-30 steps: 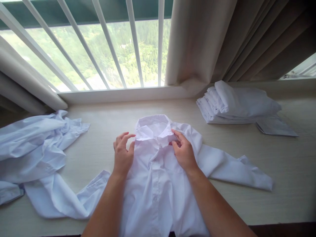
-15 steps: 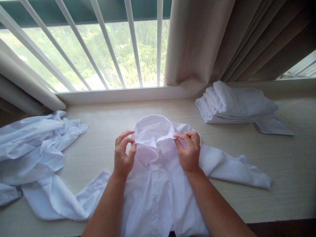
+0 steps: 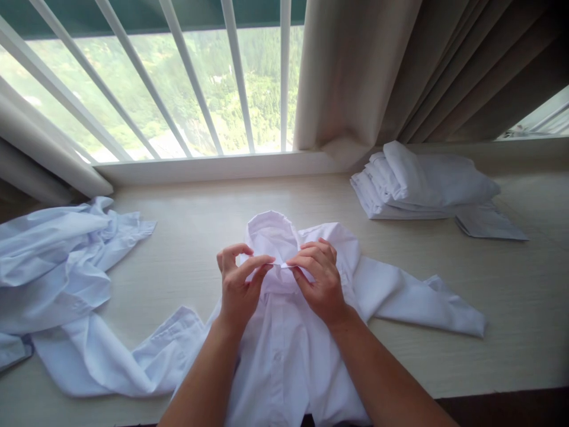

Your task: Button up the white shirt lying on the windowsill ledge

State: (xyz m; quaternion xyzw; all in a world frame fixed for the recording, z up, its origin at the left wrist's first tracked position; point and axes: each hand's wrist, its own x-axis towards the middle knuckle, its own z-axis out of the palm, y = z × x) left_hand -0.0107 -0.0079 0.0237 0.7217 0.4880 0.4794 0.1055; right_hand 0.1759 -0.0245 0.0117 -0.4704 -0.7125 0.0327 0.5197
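A white button-up shirt (image 3: 291,350) lies front up before me, its collar (image 3: 272,222) standing in a loop toward the window. My left hand (image 3: 242,281) pinches the left collar tip between thumb and forefinger. Opposite it, my right hand (image 3: 320,279) pinches the right collar tip, and the two sets of fingertips almost meet at the neck opening. Below them the button placket runs down the middle of the shirt. One sleeve (image 3: 422,296) stretches out to the right. The fingers cover the top button area.
Loose white garments (image 3: 57,267) lie crumpled on the left. A stack of folded white clothes (image 3: 422,184) sits at the back right. Behind the pale wooden surface (image 3: 186,201) is a window with white bars (image 3: 237,71), flanked by grey curtains (image 3: 351,77).
Both hands have moved inward, bringing the two collar tips from apart to nearly touching at the centre. The collar loop has narrowed.
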